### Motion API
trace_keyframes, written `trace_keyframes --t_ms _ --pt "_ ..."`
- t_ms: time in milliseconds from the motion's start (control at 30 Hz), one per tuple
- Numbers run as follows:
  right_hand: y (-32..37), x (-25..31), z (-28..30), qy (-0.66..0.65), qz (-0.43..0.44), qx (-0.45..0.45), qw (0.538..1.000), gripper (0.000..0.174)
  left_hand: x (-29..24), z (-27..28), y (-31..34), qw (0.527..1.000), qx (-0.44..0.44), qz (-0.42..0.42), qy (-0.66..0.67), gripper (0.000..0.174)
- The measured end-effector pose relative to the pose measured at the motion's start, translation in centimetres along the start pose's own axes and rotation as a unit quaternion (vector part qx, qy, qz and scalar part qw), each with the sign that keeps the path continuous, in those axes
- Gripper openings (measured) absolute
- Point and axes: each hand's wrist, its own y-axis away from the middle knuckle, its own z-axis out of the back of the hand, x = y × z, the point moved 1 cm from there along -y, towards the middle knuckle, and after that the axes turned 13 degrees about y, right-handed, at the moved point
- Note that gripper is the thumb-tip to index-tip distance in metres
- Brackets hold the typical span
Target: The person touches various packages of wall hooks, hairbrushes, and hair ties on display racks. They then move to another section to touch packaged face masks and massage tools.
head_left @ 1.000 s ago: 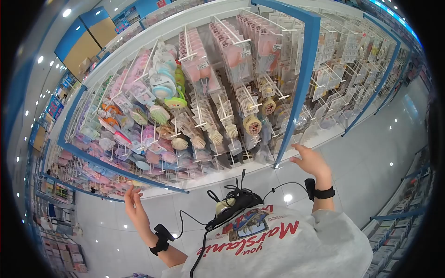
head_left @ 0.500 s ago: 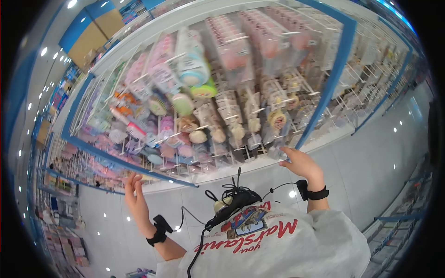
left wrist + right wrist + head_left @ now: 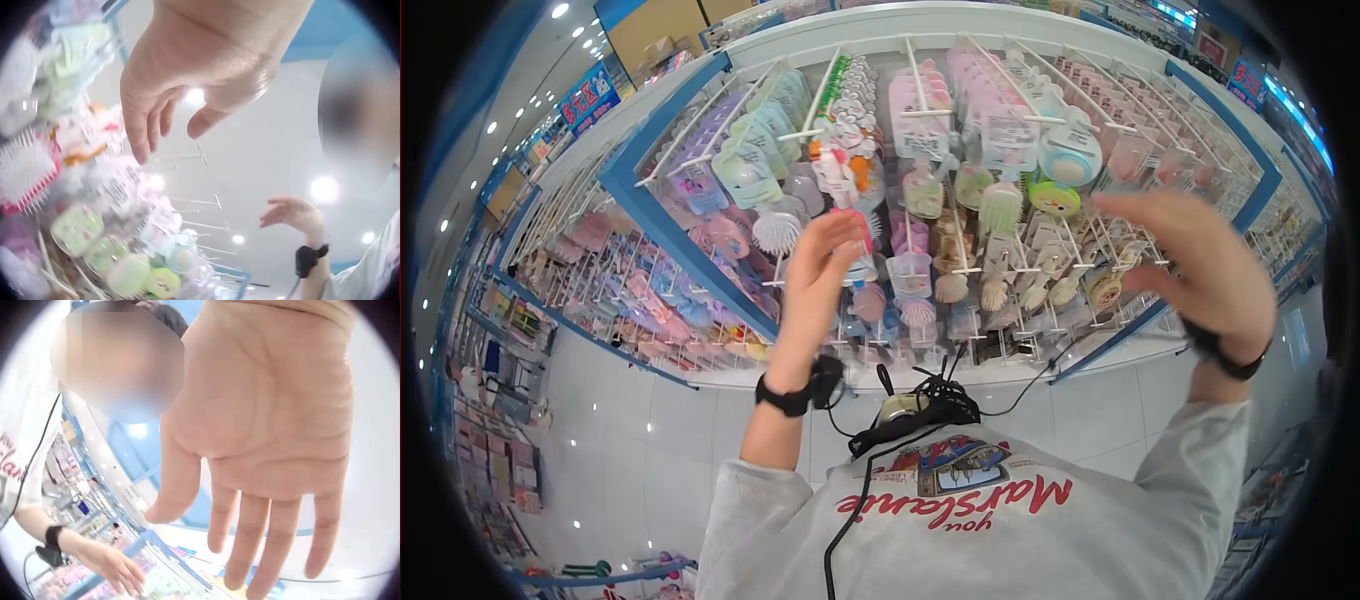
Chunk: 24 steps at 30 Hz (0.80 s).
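My left hand is raised in front of the rack, its fingers loosely bent and holding nothing. In the head view it overlaps hanging packs near a pink-and-white hairbrush, which appears at the left of the left wrist view. A white-bristled brush hangs just left of this hand. My right hand is lifted at the rack's right side, palm bare and fingers extended in the right wrist view. Left of it hang a lime-green round item and a green-bristled brush.
The rack's blue frame posts stand at both sides, and white metal hooks stick out toward me. Shell-shaped items hang lower down. A tiled floor lies below, with another rack at the far left. Cables hang across my chest.
My view has turned left and come closer to the rack. Both hands have risen from low beside my body to the height of the hanging packs.
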Motion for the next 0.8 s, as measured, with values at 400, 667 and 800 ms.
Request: trace_keyframes --t_ms 400,667,800 --pt "-20.9 -3.2 -0.9 0.120 -0.011 0.270 0.955 0.049 9.8 -3.0 -12.6 0.998 -0.039 0.026 0.043 0.060" --pt "-24.3 -6.0 -5.5 0.157 0.005 0.269 0.950 0.067 11.4 -4.2 -15.4 0.992 -0.124 -0.007 -0.031 0.042" --pt "-25.6 -7.0 -7.1 0.116 0.013 0.325 0.938 0.071 11.4 -4.4 -16.1 0.983 -0.165 -0.070 -0.048 0.015"
